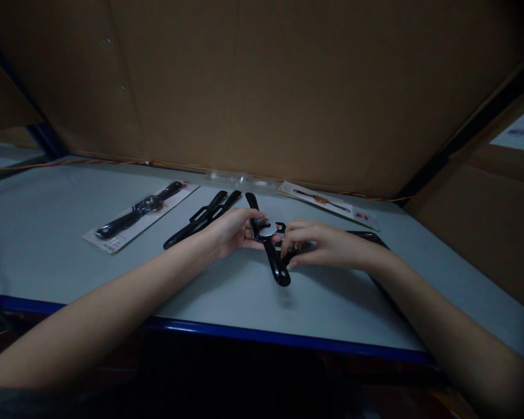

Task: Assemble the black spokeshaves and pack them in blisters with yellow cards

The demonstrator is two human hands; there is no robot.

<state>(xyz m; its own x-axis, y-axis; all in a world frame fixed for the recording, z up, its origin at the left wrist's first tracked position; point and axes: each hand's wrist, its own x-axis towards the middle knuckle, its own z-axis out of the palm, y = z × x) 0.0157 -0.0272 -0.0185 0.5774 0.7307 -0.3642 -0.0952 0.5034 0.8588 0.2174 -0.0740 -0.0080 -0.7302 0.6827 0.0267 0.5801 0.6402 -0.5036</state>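
Watch straps (203, 219) beside carded band (137, 208)

Blk watch strap (276, 267); gry table (48, 233)

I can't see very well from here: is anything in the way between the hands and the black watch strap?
Nothing visible is in the way. The left hand and the right hand are both already at the black watch strap, with their fingers touching it near the silver piece at its middle.
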